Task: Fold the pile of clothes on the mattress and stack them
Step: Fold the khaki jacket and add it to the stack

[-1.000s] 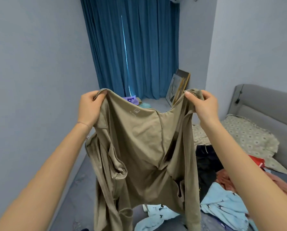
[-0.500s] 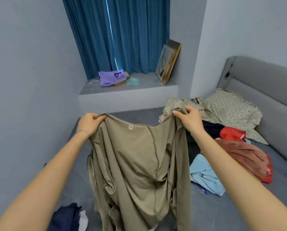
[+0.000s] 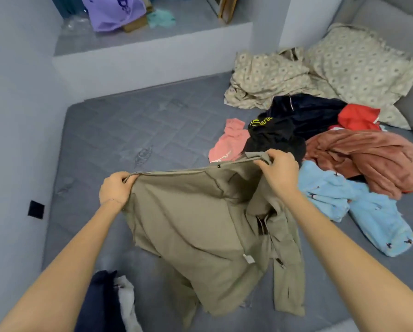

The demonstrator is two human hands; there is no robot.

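Gripping khaki garment [image 3: 195,224] by top edge w/ 2 hands: left hand [image 3: 115,188], right hand [image 3: 281,170], fingers curled round 1 corner each. Lower part draped on mattress [image 3: 128,130] middle; unfolded pile [image 3: 344,152] on mattress's right side. Prob. light, limp, non-slippery (creases easily). Best held at shoulder seams.

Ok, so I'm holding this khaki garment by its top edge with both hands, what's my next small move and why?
Probably lower the khaki garment flat onto the open mattress ahead of you. Your left hand and right hand pinch its top edge taut, but its lower part lies bunched and creased, so spreading should come before any fold.
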